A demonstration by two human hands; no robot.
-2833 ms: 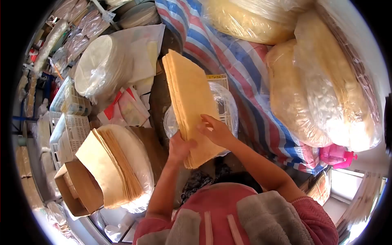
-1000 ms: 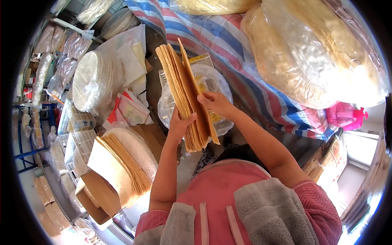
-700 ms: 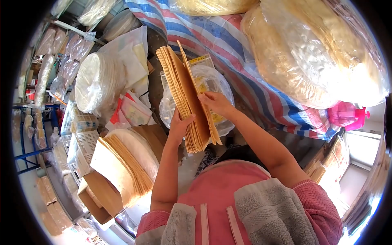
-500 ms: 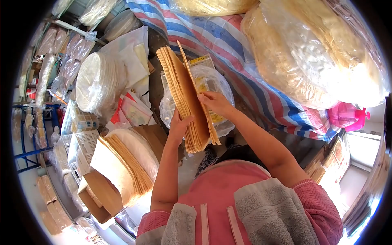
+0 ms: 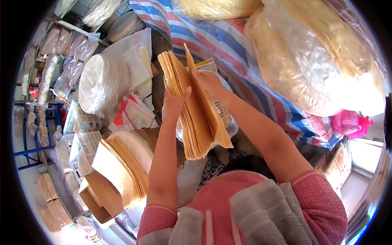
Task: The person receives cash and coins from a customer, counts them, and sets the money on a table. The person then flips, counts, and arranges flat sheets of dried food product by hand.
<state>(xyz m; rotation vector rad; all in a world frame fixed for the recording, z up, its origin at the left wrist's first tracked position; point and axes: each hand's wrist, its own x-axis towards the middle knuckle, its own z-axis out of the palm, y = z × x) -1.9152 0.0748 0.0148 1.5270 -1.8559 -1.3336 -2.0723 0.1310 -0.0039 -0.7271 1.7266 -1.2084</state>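
A thick stack of thin tan sheets [image 5: 190, 122] is held up in front of my body, its edges uneven and ragged. My left hand [image 5: 176, 102] wraps around the stack's left side, thumb across the top face. My right hand [image 5: 209, 84] pinches the right edge of a few separated sheets [image 5: 216, 124], which stand apart from the stack like an opened page. What the sheets are made of I cannot tell. Behind and below them is a white plastic crate [image 5: 209, 65] with clear plastic wrap, partly hidden by the stack and my right hand.
Another stack of tan sheets [image 5: 122, 171] stands at lower left by an opened cardboard box [image 5: 100, 198]. White baskets [image 5: 83, 151] and a plastic-wrapped round stack [image 5: 98, 83] are on the left. Striped tarp [image 5: 261, 85], large plastic-wrapped bundles [image 5: 294, 57] and a pink container [image 5: 351, 123] lie right.
My right hand has moved up along the sheets' edge, and the separated sheets have swung wider from the stack. My left hand has shifted higher. The stack sits slightly lower and closer.
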